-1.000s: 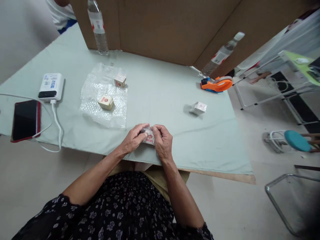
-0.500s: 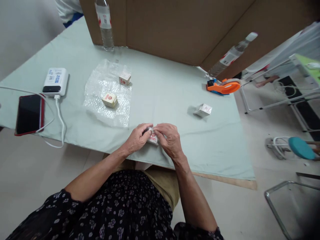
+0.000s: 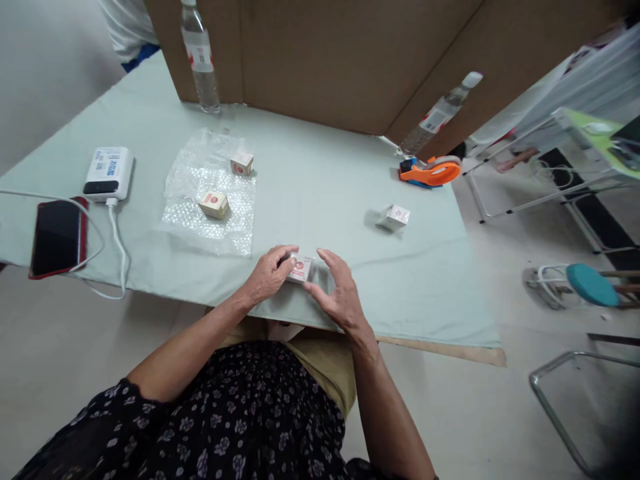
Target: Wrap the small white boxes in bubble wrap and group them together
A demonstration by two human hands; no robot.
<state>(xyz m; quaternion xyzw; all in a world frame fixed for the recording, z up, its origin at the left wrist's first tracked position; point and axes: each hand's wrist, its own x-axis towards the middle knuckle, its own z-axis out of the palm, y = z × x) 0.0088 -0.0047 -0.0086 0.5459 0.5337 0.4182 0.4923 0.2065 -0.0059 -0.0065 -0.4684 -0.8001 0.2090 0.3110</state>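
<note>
Near the table's front edge my left hand pinches a small white box with a red mark, wrapped in clear film. My right hand hovers just right of that box with its fingers spread, its thumb near the box's lower edge. Two more small boxes sit on a sheet of bubble wrap to the left. A wrapped box lies alone to the right.
An orange tape dispenser lies at the far right edge. Two water bottles stand by a tall cardboard wall. A power bank and a cabled phone lie at left. Another person's shirt shows at top left.
My right hand has let go of the small box and opened its fingers. The left hand still holds the box, whose red mark faces up now.
</note>
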